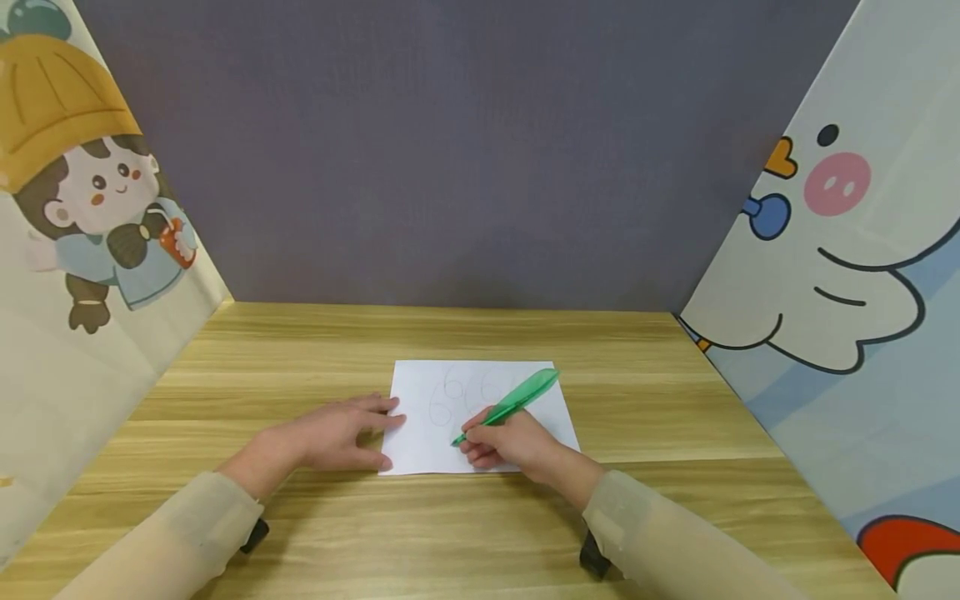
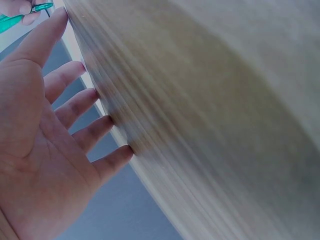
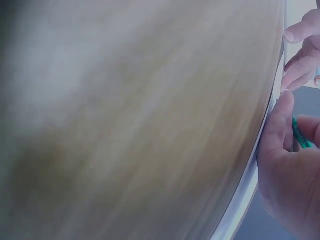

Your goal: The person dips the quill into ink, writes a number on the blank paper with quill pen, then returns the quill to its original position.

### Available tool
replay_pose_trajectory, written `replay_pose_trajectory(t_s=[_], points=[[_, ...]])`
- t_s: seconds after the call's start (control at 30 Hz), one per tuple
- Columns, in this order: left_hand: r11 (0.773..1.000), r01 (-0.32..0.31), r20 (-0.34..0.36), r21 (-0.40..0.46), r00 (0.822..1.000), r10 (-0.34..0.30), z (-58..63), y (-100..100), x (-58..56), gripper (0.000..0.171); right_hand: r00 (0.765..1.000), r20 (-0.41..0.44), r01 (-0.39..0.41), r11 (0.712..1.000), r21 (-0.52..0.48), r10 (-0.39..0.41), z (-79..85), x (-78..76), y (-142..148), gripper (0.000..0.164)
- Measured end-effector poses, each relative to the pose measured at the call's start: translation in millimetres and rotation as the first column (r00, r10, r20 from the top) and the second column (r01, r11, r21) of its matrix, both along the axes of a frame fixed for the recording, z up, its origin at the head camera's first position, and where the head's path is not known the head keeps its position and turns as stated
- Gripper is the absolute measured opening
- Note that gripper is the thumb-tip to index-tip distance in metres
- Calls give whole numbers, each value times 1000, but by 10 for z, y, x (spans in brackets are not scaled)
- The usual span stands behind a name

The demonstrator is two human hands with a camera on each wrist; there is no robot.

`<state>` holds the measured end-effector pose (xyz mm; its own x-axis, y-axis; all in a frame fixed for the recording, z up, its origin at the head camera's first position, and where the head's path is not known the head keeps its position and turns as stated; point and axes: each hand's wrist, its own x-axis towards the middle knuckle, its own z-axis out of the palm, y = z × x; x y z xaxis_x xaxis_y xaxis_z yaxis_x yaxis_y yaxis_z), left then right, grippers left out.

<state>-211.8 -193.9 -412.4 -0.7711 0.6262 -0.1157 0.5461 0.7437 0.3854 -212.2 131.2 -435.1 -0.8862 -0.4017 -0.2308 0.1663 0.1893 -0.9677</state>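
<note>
A white sheet of paper [image 1: 420,454] lies on the wooden table, with faint thin curved marks like several 6s in its upper half. My right hand [image 1: 517,442] pinches a green feather-shaped pen [image 1: 525,393], its tip touching or just above the lower middle of the sheet. The same pen [image 3: 299,134] shows partly behind my right hand [image 3: 292,170] in the right wrist view. My left hand [image 1: 337,435] rests at the sheet's left edge, fingers spread and thumb on the lower left corner. In the left wrist view the left hand [image 2: 50,135] has its fingers extended, fingertips down on the surface.
The wooden table [image 1: 450,533] stretches around the paper. A dark grey panel [image 1: 450,150] rises at the back. Cartoon-printed panels stand at the left [image 1: 45,375] and right [image 1: 900,400]. A black wrist device [image 1: 594,557] shows under the right sleeve.
</note>
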Motion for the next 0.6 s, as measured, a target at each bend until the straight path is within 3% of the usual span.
replay_pose_trajectory(t_s=[0.6], points=[[1000,6,-14,0,1000,-6,-28,-15,-25,77,997,27,-67,998,11,66,5,37,67,28]])
